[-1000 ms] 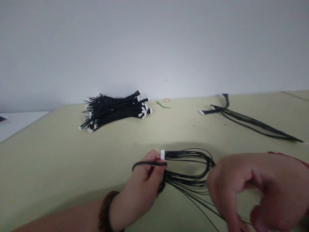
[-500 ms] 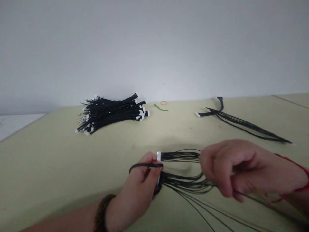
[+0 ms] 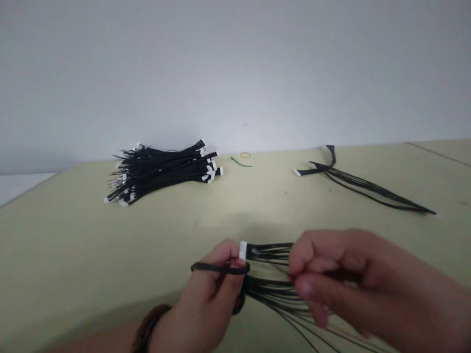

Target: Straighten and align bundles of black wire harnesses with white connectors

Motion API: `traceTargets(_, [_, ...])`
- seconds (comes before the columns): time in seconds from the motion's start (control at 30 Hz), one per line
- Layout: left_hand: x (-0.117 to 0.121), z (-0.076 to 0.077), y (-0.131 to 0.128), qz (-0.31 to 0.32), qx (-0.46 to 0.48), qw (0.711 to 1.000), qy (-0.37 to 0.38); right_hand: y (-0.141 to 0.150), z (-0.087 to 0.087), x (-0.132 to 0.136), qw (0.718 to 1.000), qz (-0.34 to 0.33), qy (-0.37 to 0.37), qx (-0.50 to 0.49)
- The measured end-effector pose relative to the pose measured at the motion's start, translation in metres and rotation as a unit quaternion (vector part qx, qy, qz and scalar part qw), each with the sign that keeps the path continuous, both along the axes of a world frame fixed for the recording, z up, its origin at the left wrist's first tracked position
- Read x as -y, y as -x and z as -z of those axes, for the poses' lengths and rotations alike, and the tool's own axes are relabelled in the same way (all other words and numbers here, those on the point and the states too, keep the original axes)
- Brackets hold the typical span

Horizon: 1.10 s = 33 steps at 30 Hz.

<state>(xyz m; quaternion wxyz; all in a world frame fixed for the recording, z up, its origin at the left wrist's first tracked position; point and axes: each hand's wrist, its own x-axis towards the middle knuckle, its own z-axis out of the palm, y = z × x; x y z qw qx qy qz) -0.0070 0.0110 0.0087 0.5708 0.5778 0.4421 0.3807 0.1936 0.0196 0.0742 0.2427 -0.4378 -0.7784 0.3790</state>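
My left hand (image 3: 209,299) is closed on a bundle of thin black wires (image 3: 272,287) at its white connector (image 3: 243,250), with a black band (image 3: 217,268) looped round its fingers. My right hand (image 3: 346,279) is pinched on the same wires just right of the connector. The wires trail down and right under that hand. A dark bead bracelet (image 3: 147,328) sits on my left wrist.
A pile of black wire harnesses with white connectors (image 3: 162,169) lies at the back left of the pale green table (image 3: 73,245). A single loose harness (image 3: 360,186) lies at the back right. A small rubber band (image 3: 245,155) and green tie (image 3: 239,162) rest near the wall.
My right hand has moved left along the wires toward the connector, folding the loop in. My left hand has kept its hold and dropped slightly.
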Motion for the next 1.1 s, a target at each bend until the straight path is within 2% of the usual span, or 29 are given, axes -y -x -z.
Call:
traceTargets(0.07, [0.004, -0.001, 0.001, 0.017, -0.002, 1.000, 0.007, 0.007, 0.011, 0.010, 0.994, 0.002, -0.062, 0.090])
traceTargets(0.17, [0.008, -0.001, 0.003, 0.025, -0.013, 0.999, 0.016, 0.011, 0.021, 0.016, 0.978, 0.010, -0.178, 0.113])
traceTargets(0.23, [0.008, -0.001, 0.004, 0.027, -0.006, 0.999, 0.017, 0.011, 0.023, 0.017, 0.972, 0.004, -0.207, 0.111])
traceTargets(0.8, [0.009, -0.004, 0.003, 0.040, 0.029, 0.998, 0.036, 0.008, 0.025, 0.016, 0.959, -0.007, -0.249, 0.136])
traceTargets(1.1, [0.009, 0.002, 0.007, 0.026, -0.090, 0.996, -0.015, 0.011, 0.023, 0.017, 0.952, -0.008, -0.273, 0.138])
